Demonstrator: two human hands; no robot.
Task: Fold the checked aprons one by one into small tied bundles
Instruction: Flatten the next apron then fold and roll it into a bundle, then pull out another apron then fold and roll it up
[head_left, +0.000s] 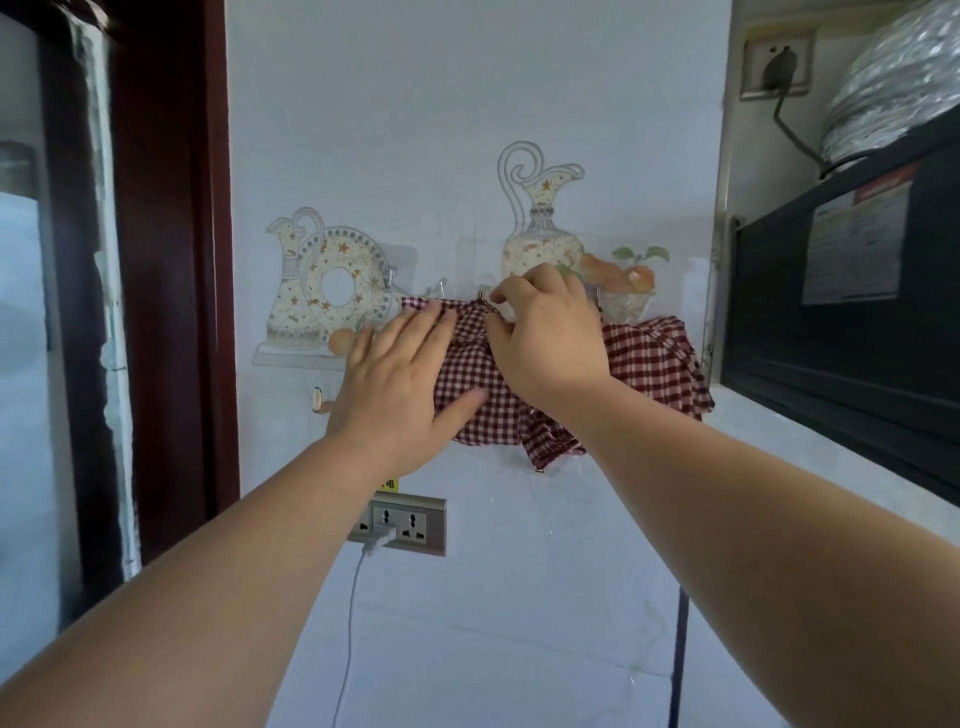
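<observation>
**Both hands up on the checked apron at the wall**

Far out past our left hand (395, 384) there's the dark red door frame (171, 260). Closer in, just up and left of that hand, is the painted jug picture (317, 280) on the wall, with a small wall hook (317, 400) right beside the wrist. Below the left wrist sits the wall socket (400, 525), and a white cable (353, 597) hangs down from it.

The left hand lies flat with its fingers straight and spread, pressing the left side of the checked apron (467, 374) against the wall. The apron hangs bunched between and under both hands, its lower folds drooping below the right wrist.

Our right hand (545, 338) is at the apron's top edge with its fingers curled, pinching the fabric. We can't tell exactly what's under the fingertips.

Just right of that hand, a second checked cloth (654, 358) hangs bunched up against the wall. Further right is a black appliance (841, 312).
</observation>
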